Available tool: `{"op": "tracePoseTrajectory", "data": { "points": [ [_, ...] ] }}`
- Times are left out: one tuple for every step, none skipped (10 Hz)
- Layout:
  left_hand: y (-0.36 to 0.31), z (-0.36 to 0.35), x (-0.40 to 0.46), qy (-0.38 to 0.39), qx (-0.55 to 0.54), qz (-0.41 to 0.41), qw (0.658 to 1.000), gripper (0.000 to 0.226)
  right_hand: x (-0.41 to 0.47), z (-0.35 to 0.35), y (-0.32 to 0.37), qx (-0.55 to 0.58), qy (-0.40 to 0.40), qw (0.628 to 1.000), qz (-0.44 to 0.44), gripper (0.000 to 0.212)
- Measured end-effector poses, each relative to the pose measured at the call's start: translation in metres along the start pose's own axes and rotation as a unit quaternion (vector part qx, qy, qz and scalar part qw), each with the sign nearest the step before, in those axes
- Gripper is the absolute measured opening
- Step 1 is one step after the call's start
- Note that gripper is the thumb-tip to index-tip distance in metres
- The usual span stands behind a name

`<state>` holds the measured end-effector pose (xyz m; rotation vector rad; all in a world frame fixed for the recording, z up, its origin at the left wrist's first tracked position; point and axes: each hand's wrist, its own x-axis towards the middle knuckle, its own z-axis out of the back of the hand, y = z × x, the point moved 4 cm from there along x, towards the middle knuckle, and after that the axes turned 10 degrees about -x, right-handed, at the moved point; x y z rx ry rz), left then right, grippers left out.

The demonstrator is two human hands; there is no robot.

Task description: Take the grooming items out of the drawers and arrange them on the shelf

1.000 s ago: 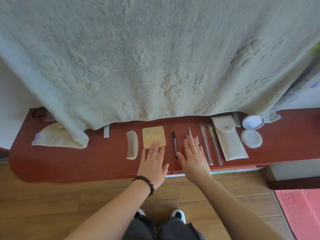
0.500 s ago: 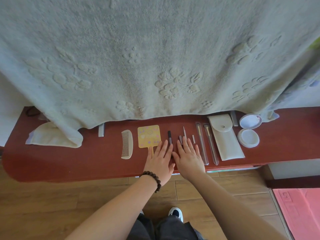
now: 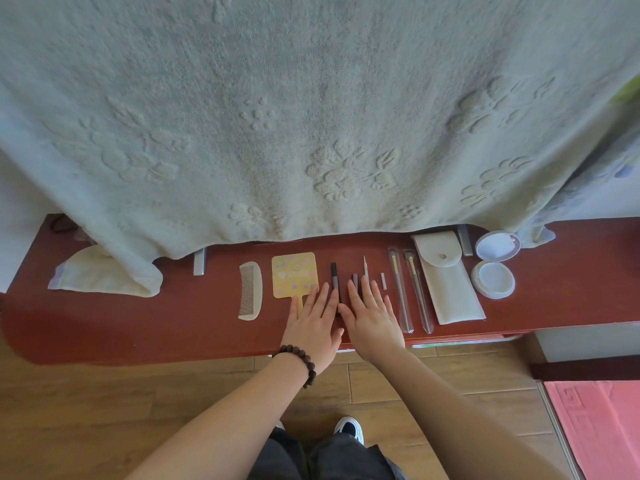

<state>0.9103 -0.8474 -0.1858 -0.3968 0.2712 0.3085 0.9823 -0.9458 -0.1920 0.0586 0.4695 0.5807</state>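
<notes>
I see glossy red-brown wood shelf [image 3: 104, 327], rough terry cloth towel [image 3: 311, 116], matt plastic comb [image 3: 250, 291], matt fabric pouch [image 3: 450, 282].

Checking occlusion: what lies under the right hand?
The right hand lies flat over the lower ends of a dark stick and a thin pointed tool. Their covered parts cannot be seen.
</notes>
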Motion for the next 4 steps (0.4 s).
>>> {"op": "tracePoseTrajectory", "data": {
  "points": [
    [-0.002,-0.001,-0.001,-0.008,0.004,0.011,1.000,0.067,-0.004,0.005,-0.006,0.003,-0.009,1.000,0.008,0.059],
    [-0.004,-0.002,-0.004,-0.022,0.001,0.043,0.999,0.070,-0.011,0.009,-0.016,0.017,-0.020,1.000,0.012,0.059],
    [-0.012,-0.005,-0.012,-0.045,0.006,0.072,0.996,0.072,-0.022,0.012,-0.031,0.007,-0.054,0.998,0.013,0.060],
    [-0.023,-0.010,-0.021,-0.056,-0.004,0.091,0.994,0.073,-0.035,0.015,-0.046,-0.002,-0.081,0.997,0.000,0.059]
  ]
}}
